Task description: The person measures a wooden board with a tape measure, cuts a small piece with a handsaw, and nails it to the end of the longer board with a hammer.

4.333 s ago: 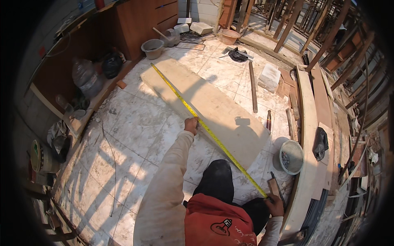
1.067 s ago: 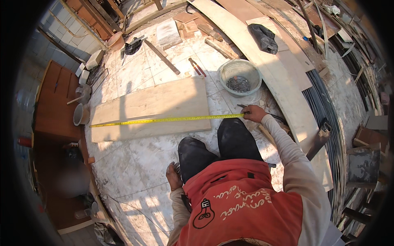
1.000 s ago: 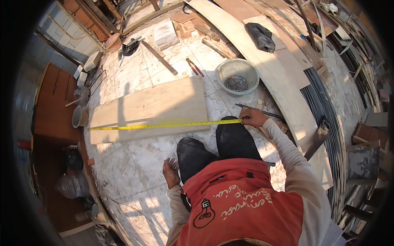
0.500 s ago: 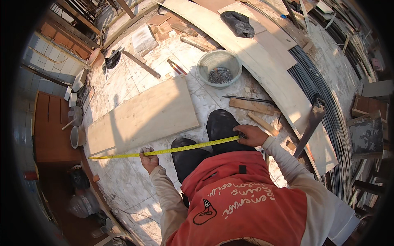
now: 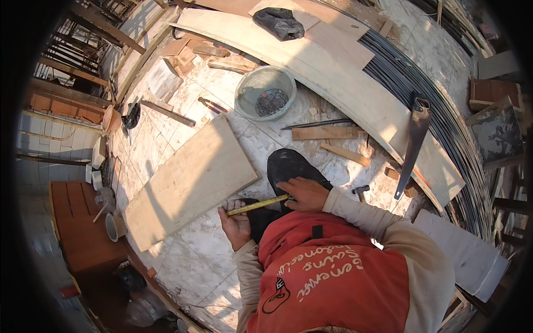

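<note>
A yellow tape measure (image 5: pixel 258 205) is stretched a short way between my hands, above my dark-clad knees. My right hand (image 5: pixel 307 193) is closed round its case, which is mostly hidden under the fingers. With curled fingers, my left hand (image 5: pixel 237 226) grips the blade close to its free end. Just beyond my left hand, a pale rectangular plywood panel (image 5: pixel 191 183) lies flat on the dusty tiled floor. A small dark hammer (image 5: pixel 361 189) rests to the right of my right hand.
A grey bucket (image 5: pixel 239 97) holds thin metal pieces; red-handled pliers (image 5: pixel 212 105) lie left of it. At right, a handsaw (image 5: pixel 413 150) leans over a long board (image 5: pixel 333 89) and dark rods (image 5: pixel 444 125). Wood offcuts (image 5: pixel 326 133) lie ahead; a brown cabinet (image 5: pixel 83 222) stands left.
My hands have come closer together, and the long stretch of tape blade between them is now short. The view has turned slightly, and the hammer has come into sight.
</note>
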`<state>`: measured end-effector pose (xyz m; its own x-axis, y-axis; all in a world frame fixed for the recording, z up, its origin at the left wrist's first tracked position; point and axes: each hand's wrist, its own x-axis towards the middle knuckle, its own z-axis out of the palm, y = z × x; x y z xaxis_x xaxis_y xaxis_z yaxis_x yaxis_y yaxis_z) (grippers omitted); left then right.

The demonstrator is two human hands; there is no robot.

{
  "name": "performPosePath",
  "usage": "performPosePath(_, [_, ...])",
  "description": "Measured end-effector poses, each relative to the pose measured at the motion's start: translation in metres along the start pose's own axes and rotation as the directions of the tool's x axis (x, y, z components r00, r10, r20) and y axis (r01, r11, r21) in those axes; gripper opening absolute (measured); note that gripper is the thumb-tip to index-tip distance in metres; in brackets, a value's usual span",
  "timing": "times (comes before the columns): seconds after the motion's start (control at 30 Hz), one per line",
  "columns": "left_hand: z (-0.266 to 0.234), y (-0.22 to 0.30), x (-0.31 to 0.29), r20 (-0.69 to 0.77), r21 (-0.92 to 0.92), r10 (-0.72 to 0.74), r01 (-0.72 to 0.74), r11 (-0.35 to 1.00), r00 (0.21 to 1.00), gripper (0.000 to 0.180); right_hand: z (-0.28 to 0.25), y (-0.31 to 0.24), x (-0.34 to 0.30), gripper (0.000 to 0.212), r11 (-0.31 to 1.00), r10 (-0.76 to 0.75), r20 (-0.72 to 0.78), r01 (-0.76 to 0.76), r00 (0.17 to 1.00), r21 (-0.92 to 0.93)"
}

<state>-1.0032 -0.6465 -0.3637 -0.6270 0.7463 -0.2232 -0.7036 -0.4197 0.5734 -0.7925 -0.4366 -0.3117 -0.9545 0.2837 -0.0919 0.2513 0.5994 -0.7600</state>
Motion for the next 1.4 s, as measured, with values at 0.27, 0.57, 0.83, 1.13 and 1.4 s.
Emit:
performPosePath(0.27, [0.070, -0.050, -0.003, -0.112, 0.392, -0.393, 0.404, 0.826, 0.912, 0.066, -0.006, 0.015, -0.008, 0.056, 0.941, 0.112, -0.225, -0.031, 0.968, 0.337])
performPosePath(0.57, [-0.006, -0.045, -0.001, -0.498, 0.220, -0.252, 0.402, 0.889, 0.830, 0.062, 0.026, 0.154, -0.054, 0.051, 0.819, 0.547, -0.332, -0.573, 0.769, 0.022])
performPosePath(0.83, [-0.022, -0.049, -0.003, -0.506, 0.287, -0.251, 0.435, 0.854, 0.825, 0.053, 0.103, 0.198, -0.072, 0.035, 0.781, 0.543, -0.270, -0.596, 0.795, -0.184])
performPosePath(1.13, [-0.038, -0.046, -0.006, -0.570, 0.151, -0.215, 0.358, 0.921, 0.793, 0.054, 0.057, 0.188, -0.041, 0.030, 0.782, 0.533, -0.088, -0.530, 0.841, -0.329])
performPosePath(1.4, [-0.044, -0.048, 0.010, -0.607, 0.079, -0.242, 0.361, 0.929, 0.757, 0.052, 0.016, 0.111, 0.116, 0.044, 0.853, 0.347, -0.306, -0.163, 0.886, 0.496])
